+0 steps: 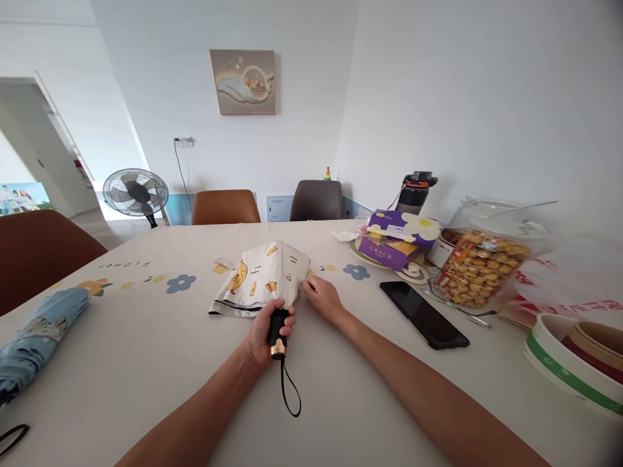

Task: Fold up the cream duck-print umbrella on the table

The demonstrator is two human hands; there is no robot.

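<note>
A folded white umbrella (263, 277) with yellow cartoon prints lies on the table in front of me. My left hand (265, 334) is closed around its black handle (278, 332), which has a gold ring and a black wrist loop (291, 392) trailing toward me. My right hand (322, 297) rests on the table at the canopy's right edge, its fingers pinching the white fabric there.
A folded blue umbrella (39, 334) lies at the left edge. A black phone (423, 314), a purple box (396, 240), a bag of snacks (479, 267), a dark bottle (413, 191) and stacked bowls (579, 363) crowd the right side. Chairs (224, 206) stand behind the table.
</note>
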